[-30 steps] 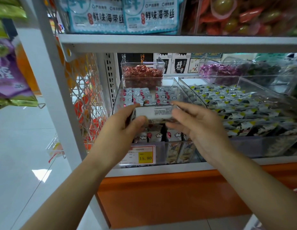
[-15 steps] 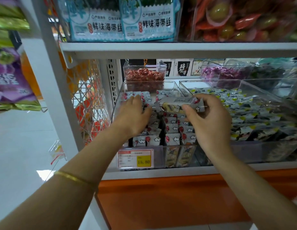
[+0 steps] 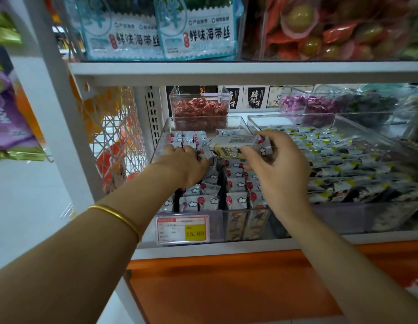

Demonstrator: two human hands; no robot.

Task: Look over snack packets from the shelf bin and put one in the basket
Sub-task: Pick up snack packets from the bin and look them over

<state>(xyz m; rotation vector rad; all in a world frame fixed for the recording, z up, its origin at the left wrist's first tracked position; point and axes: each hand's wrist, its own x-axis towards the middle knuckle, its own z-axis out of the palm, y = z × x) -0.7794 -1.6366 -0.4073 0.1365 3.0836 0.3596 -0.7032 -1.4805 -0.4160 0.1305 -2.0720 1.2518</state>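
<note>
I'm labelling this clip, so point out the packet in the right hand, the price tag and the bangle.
packet [image 3: 231, 143]: head view, its grey printed back.
price tag [image 3: 182, 229]: head view, middle of the label.
bangle [image 3: 119, 216]: head view, band across the left forearm.

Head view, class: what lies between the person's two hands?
The head view shows the snack packet that the right hand pinches, its free end reaching toward the left hand, above rows of packets in the clear bin.

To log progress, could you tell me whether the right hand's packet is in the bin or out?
Out: the right hand holds the packet above the rows in the bin.
</note>
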